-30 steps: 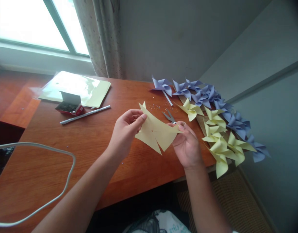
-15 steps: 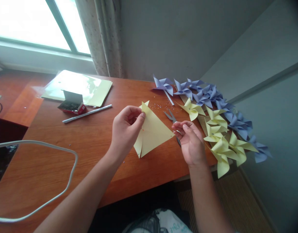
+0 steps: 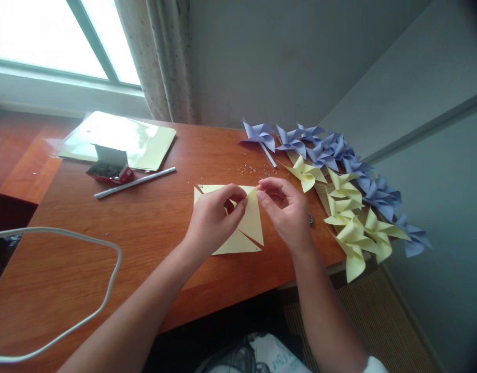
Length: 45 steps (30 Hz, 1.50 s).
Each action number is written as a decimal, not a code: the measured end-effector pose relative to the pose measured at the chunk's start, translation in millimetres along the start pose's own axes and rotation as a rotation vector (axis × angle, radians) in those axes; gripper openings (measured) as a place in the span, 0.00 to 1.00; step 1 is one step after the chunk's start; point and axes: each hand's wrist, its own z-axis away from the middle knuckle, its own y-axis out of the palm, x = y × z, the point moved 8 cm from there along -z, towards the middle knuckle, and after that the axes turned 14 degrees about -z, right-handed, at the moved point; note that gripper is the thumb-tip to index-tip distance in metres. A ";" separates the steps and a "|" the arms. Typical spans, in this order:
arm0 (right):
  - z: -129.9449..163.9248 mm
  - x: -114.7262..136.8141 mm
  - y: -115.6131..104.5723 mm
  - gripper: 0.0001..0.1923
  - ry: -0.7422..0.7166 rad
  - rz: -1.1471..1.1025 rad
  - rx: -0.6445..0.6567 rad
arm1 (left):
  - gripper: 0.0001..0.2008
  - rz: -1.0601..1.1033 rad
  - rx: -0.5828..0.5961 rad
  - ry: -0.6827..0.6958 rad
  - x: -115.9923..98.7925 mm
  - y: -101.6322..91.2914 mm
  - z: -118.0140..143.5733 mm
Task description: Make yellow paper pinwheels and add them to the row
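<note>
A pale yellow paper square [image 3: 246, 228] with diagonal cuts lies flat on the wooden desk [image 3: 153, 228]. My left hand [image 3: 213, 220] rests on its middle and pinches one cut corner, lifted toward the centre. My right hand [image 3: 287, 210] meets it from the right, thumb and forefinger at the same raised corner tip. The scissors are almost fully hidden under my right hand.
Finished yellow pinwheels [image 3: 351, 217] and purple pinwheels [image 3: 324, 150] lie along the desk's right edge. At the back left are a stack of yellow sheets in plastic [image 3: 122, 137], a small open red box [image 3: 110, 168] and a white stick [image 3: 135, 182]. A white cable [image 3: 67, 321] loops at left.
The paper was held in the air a second ago; now it lies flat on the desk. My right hand moved left off the scissors and onto the lifted corner.
</note>
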 end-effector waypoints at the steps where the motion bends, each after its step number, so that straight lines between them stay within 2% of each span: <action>1: -1.5 0.3 1.5 0.06 -0.009 0.019 0.013 | 0.05 -0.007 0.007 0.007 -0.5 0.4 0.0; 6: -3.7 8.1 6.2 0.03 -0.075 0.099 0.065 | 0.05 0.001 0.022 0.009 -1.8 1.2 0.2; 13: 3.0 16.9 10.9 0.04 -0.156 0.094 0.110 | 0.07 0.251 0.095 -0.051 4.3 9.7 0.9; 21: 7.2 15.6 6.7 0.07 -0.178 0.140 0.119 | 0.08 0.456 0.152 -0.172 12.2 15.9 0.7; 30: 10.7 18.4 9.3 0.09 -0.245 0.244 0.126 | 0.07 0.529 0.144 -0.211 11.2 15.5 0.5; 38: 10.3 19.5 7.1 0.09 -0.248 0.254 0.086 | 0.09 0.483 0.168 -0.169 7.9 16.9 2.0; 45: 13.4 26.3 6.5 0.08 -0.363 0.357 0.067 | 0.09 0.440 0.186 -0.163 10.0 18.7 2.2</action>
